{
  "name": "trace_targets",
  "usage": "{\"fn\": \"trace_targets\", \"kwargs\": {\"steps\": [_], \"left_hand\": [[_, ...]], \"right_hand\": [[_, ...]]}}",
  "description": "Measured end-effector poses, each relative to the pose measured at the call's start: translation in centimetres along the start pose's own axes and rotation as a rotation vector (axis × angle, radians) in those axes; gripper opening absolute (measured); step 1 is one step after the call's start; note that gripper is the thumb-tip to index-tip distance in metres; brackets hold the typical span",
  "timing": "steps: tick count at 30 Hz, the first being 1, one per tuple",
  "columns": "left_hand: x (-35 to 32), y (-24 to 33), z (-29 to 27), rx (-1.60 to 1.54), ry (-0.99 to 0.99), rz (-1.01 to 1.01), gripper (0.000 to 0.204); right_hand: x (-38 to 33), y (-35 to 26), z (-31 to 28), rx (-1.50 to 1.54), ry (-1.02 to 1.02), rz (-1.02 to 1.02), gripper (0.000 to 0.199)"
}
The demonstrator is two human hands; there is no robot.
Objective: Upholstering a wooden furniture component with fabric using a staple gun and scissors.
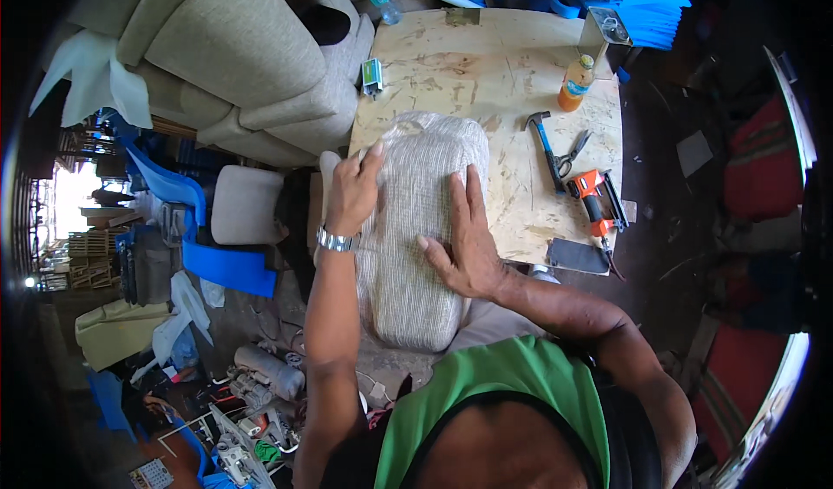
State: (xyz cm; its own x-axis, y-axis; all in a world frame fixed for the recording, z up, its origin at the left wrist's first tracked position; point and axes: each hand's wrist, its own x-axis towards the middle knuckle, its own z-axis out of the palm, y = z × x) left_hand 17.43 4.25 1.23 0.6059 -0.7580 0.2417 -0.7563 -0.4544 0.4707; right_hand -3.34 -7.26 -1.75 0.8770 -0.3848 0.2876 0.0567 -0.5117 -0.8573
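A long padded cushion (412, 237) in light grey woven fabric lies lengthwise before me. Its far part rests on the plywood tabletop (434, 72) and its near end is by my lap. My left hand (354, 190), with a metal watch at the wrist, is closed round the cushion's left edge, its fingers partly bent and partly hidden. On the right side of the fabric, my right hand (468, 250) lies flat, thumb and fingers apart. A hammer (547, 150), scissors (573, 152) and an orange-black staple gun (596, 203) lie on the tabletop to the right.
An orange drink bottle (574, 84) and a metal can (605, 29) stand at the far right of the tabletop. A small box (371, 76) sits on its left edge. A grey sofa (239, 46) stands far left; tools and an air compressor (265, 372) fill the floor lower left.
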Motion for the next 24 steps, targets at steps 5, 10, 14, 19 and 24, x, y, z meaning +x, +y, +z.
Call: {"fn": "trace_targets", "kwargs": {"steps": [5, 10, 14, 19, 24], "left_hand": [[-0.2, -4.6, 1.0, -1.345, -0.207, -0.519, 0.045], [-0.4, -6.1, 5.0, -0.991, -0.092, -0.403, 0.076], [1.8, -6.4, 6.0, -1.198, -0.048, -0.624, 0.096], [4.9, -5.3, 6.1, -1.447, -0.006, -0.941, 0.122], [6.9, -6.2, 6.7, -0.875, -0.251, -0.587, 0.039]], "right_hand": [[-0.7, 0.5, -0.3, 0.054, 0.052, 0.017, 0.088], [-1.5, 3.9, -1.4, 0.188, 0.031, -0.032, 0.077], [-1.3, 7.4, -2.5, 0.039, -0.021, -0.240, 0.075], [-0.6, 10.6, -2.6, 0.165, -0.059, -0.208, 0.076], [-0.4, 12.2, -1.2, 0.220, -0.013, -0.267, 0.063]]}}
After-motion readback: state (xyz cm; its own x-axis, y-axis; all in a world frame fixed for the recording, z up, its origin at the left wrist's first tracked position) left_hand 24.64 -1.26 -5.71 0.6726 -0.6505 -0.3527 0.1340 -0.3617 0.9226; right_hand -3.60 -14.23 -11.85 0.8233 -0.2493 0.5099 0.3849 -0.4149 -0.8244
